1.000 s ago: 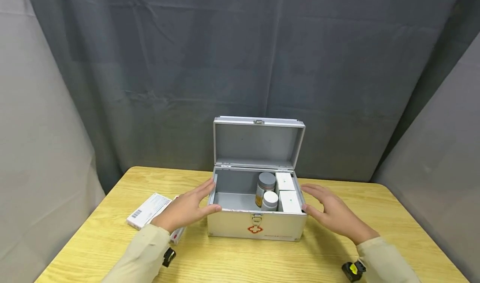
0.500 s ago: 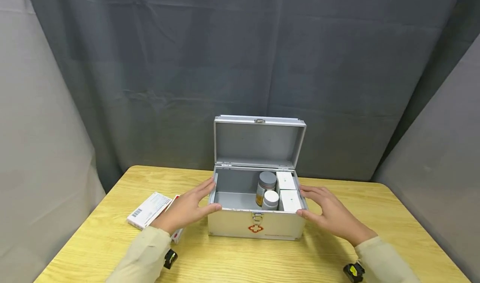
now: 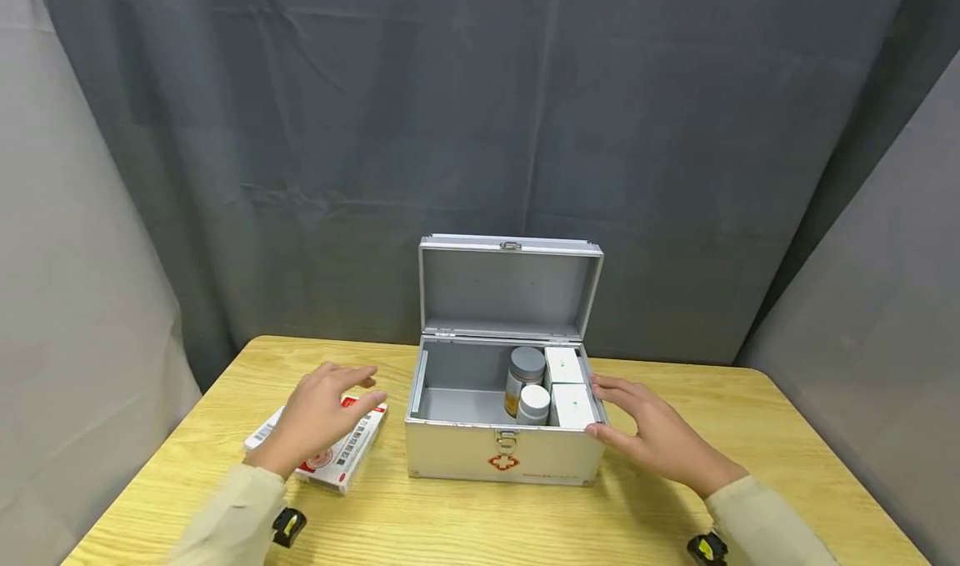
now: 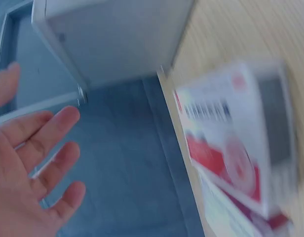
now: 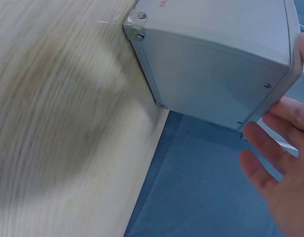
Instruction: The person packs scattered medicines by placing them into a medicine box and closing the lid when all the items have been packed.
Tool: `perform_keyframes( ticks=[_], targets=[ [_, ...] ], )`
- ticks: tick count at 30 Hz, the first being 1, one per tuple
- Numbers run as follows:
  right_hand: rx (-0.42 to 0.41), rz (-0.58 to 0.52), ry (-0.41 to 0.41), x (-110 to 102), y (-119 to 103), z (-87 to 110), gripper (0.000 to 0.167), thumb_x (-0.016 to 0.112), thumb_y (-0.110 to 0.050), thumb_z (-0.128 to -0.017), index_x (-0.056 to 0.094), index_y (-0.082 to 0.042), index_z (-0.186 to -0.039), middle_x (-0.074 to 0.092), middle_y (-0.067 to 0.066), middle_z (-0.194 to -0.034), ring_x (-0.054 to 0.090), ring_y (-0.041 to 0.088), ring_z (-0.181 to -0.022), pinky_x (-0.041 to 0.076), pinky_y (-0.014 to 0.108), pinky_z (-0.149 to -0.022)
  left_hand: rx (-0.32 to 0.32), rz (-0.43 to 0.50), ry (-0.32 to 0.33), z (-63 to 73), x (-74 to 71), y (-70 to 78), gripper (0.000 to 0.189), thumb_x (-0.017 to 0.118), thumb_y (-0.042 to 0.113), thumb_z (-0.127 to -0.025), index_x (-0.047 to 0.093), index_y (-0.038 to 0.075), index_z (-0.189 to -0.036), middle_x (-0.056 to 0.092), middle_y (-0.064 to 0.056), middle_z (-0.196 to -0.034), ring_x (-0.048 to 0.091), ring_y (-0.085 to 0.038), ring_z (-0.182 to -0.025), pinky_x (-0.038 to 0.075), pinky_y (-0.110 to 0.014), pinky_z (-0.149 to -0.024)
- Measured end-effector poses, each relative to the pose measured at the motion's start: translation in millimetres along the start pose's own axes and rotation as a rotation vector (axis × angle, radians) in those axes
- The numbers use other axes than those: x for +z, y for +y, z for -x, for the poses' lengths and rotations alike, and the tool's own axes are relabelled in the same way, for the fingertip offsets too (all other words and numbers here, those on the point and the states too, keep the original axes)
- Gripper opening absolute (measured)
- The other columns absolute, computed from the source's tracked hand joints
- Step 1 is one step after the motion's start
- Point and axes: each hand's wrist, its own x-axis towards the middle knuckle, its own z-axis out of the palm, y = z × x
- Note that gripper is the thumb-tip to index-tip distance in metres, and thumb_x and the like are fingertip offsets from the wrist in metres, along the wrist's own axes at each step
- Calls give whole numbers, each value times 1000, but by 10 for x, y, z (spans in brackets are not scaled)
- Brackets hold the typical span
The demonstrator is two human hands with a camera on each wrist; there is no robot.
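A silver first-aid case [image 3: 442,452] with a red cross stands on the table, its lid [image 3: 510,291] raised. Inside, toward the right, are a grey-capped bottle [image 3: 527,366], a white bottle [image 3: 534,403] and two white boxes [image 3: 572,403]. My right hand [image 3: 663,434] touches the case's right rim, its thumb at the front corner; the right wrist view shows its fingertips by that edge. My left hand [image 3: 318,416] hovers over a red-and-white medicine box [image 3: 348,453], holding nothing. A second medicine box [image 3: 259,434] lies partly hidden behind that hand.
The wooden table [image 3: 465,528] carries everything. A dark grey curtain [image 3: 480,132] hangs behind its far edge, with pale cloth [image 3: 90,299] at the left and more pale cloth [image 3: 862,299] at the right.
My left hand has left the case's left rim and moved left over the medicine boxes. My right hand has come in against the right rim. The case appears slightly left in view.
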Motion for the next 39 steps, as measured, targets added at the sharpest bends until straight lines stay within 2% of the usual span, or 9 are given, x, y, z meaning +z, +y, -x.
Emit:
perform_keyframes(
  ticks=[3, 7, 10, 14, 19, 21, 27, 34, 39],
  targets=[
    [11, -3, -5, 13, -2, -11, 56, 69, -40, -92, 62, -2, -132, 56, 12, -145, 59, 33, -126, 50, 53, -100, -63, -47, 22, 97, -110, -176, 41, 65, 38, -94, 69, 14, -127, 75, -3, -114, 62, -30, -114, 48, -54, -97],
    [28, -6, -14, 10, 10, -14, 57, 69, -42, -92, 62, -3, -132, 56, 11, -145, 63, 31, -122, 52, 51, -97, -115, -115, -57, 213, -175, -325, 37, 65, 36, -92, 74, 12, -119, 74, -9, -115, 64, -33, -108, 50, -53, -91],
    [31, -6, -29, -8, 26, -10, 57, 70, -41, -91, 62, -3, -132, 57, 11, -145, 59, 34, -127, 50, 54, -100, -135, -154, -114, 264, -173, -365, 33, 67, 34, -89, 77, 11, -112, 76, -7, -105, 65, -29, -96, 51, -47, -79],
    [26, 10, -54, -63, 12, -10, 58, 70, -42, -91, 63, -2, -131, 59, 12, -142, 57, 37, -129, 48, 56, -102, -191, -144, -162, 284, -132, -368, 32, 68, 32, -89, 76, 11, -112, 76, -4, -98, 64, -20, -85, 49, -37, -67],
    [-9, 50, -77, -136, -14, -75, 58, 71, -44, -89, 66, -1, -129, 63, 14, -137, 59, 37, -126, 48, 57, -101, -240, -145, -200, 266, 4, -302, 30, 66, 31, -90, 75, 10, -109, 64, -1, -80, 51, -15, -69, 35, -29, -55],
    [-11, 55, -91, -145, -20, -97, 59, 71, -45, -90, 65, -1, -129, 62, 15, -137, 59, 37, -126, 48, 57, -102, -257, -187, -208, 266, 62, -262, 27, 66, 32, -90, 74, 8, -97, 57, -3, -75, 47, -17, -65, 33, -30, -52],
    [0, 56, -93, -138, -26, -95, 59, 71, -43, -90, 64, 1, -129, 62, 15, -137, 58, 38, -127, 48, 57, -102, -345, -272, -265, 274, 194, -170, 38, 66, 41, -90, 66, 6, -75, 63, -14, -87, 58, -26, -67, 49, -45, -53],
    [18, 51, -92, -150, -34, -82, 59, 70, -44, -90, 65, 0, -129, 61, 14, -138, 58, 38, -127, 48, 57, -101, -289, -330, -304, 276, 268, -132, 53, 83, 55, -68, 65, 6, -69, 59, -19, -95, 54, -25, -65, 48, -41, -53],
    [14, 56, -94, -145, -63, -104, 59, 70, -43, -91, 63, 0, -131, 61, 14, -139, 62, 35, -122, 51, 55, -98, -280, -378, -305, 272, 283, -112, 68, 88, 55, -59, 66, -1, -90, 54, -15, -87, 56, -30, -72, 50, -46, -62]
  ],
)
